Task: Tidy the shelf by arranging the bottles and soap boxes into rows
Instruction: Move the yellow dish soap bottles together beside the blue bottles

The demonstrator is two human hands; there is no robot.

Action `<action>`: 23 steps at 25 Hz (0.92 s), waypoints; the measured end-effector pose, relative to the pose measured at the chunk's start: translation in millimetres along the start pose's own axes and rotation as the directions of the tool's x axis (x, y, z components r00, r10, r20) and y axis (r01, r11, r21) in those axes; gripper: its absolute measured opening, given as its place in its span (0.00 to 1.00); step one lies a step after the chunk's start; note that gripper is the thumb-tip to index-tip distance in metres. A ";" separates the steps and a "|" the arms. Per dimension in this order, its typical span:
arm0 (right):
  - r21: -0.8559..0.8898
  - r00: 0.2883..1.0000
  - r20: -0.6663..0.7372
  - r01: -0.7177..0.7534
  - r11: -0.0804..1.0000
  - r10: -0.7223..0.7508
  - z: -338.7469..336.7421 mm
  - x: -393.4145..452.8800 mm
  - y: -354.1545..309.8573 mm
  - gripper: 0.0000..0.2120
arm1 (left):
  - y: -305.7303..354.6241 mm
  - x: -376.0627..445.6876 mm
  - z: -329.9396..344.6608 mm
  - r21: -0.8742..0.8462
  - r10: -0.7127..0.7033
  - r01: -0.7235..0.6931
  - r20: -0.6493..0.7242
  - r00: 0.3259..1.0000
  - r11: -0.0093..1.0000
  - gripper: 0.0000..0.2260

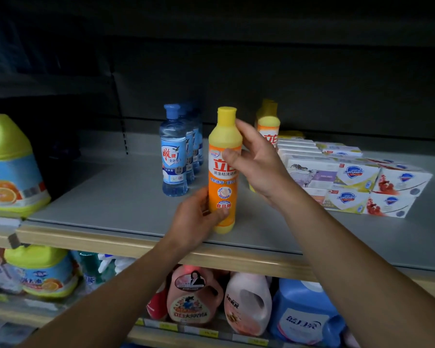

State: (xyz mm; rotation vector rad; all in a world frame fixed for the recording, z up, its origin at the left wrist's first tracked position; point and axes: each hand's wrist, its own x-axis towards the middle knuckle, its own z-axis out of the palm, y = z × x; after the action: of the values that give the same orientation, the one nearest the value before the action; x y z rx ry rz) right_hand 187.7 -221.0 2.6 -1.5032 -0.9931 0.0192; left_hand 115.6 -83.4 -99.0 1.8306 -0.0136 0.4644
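An orange and yellow dish-soap bottle [224, 182] stands upright near the front of the grey shelf [116, 197]. My left hand [195, 217] grips its lower part from the left. My right hand [256, 159] pinches its upper part, thumb on the label and fingers behind the neck. Behind my right hand stands a row of the same orange bottles [268, 126]. To the left, clear blue-capped bottles [175, 151] stand in a row running back. White soap boxes [357, 182] are stacked in rows on the right.
A large yellow-green detergent jug [9, 164] stands on the shelf at far left. The lower shelf holds pink jugs [196, 295], a blue jug [304, 312] and another yellow-green jug [43, 272]. A wooden strip [111, 242] edges the shelf front.
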 end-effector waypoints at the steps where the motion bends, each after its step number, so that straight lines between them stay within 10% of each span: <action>1: -0.006 0.999 -0.028 -0.023 1.000 0.023 0.9 1.7 2.9 0.27 | -0.8 1.9 1.3 0.012 -0.003 0.002 0.012 1.000 1.000 0.26; 7: -0.222 0.974 -0.092 -0.223 0.949 0.207 12.2 -38.1 39.0 0.34 | -6.0 0.4 -44.4 0.370 -0.033 0.045 -0.039 0.999 0.928 0.23; 12: -0.443 0.970 -0.179 -0.228 0.867 0.164 33.5 -31.8 72.3 0.31 | -27.3 5.8 -94.6 0.759 -0.076 0.237 -0.242 0.967 0.606 0.22; 23: -0.501 0.914 -0.357 -0.362 0.786 0.193 37.6 105.6 164.4 0.25 | -64.7 35.2 -129.6 0.906 -0.080 0.165 -0.146 0.986 0.391 0.32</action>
State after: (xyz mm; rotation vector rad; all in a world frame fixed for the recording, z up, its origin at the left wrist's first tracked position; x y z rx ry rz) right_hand 324.4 -106.2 -85.2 -2.1185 -0.5411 -0.2980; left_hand 124.1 64.3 -117.0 2.9045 0.5549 0.4708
